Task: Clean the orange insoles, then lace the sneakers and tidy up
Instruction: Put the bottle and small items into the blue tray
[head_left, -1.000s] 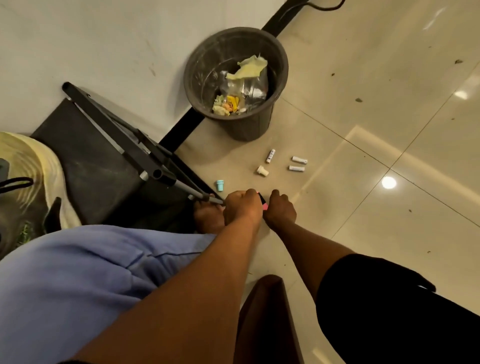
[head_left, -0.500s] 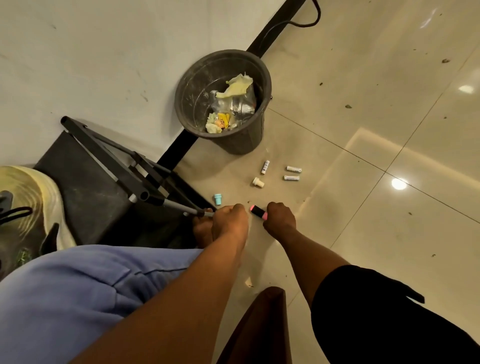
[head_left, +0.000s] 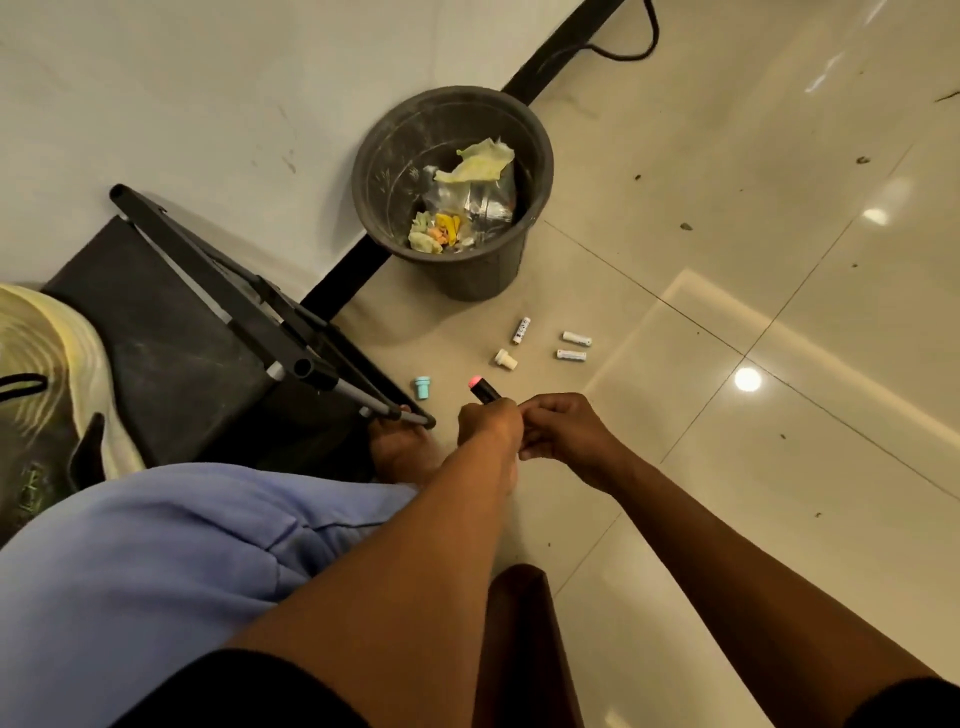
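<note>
Head view, looking down at a glossy beige tiled floor (head_left: 727, 467) beside a white wall.

Left hand (head_left: 488, 426): fingers curled round a short black cylinder with a pink-red end (head_left: 483, 391); the pink end points far and left, clear of the fist. Right hand (head_left: 563, 434) touches the left at the knuckles, fingers bent inward; whether it pinches anything I cannot tell.

Just beyond the hands, loose on the floor: a small light-blue plastic cap (head_left: 422, 387) to the left, a cream plastic cap (head_left: 505, 358) farther right, and three small white cylinders (head_left: 571, 355) near the bin, one standing apart to the left of the other two.

A round dark-grey plastic bin (head_left: 467, 275) stands far centre against the wall, holding crumpled yellowish paper, clear wrapping and coloured scraps. A black baseboard strip (head_left: 550, 67) runs along the wall foot behind it.

Left of the hands: a folded black metal stand (head_left: 234, 301) lying over a black flat case (head_left: 156, 332); a bare foot (head_left: 400, 452) sits at its near tip. A pale yellow bag (head_left: 47, 353) at far left edge.

Blue trouser knee (head_left: 156, 571) near left. Orange insoles and sneakers: not seen in this view.
</note>
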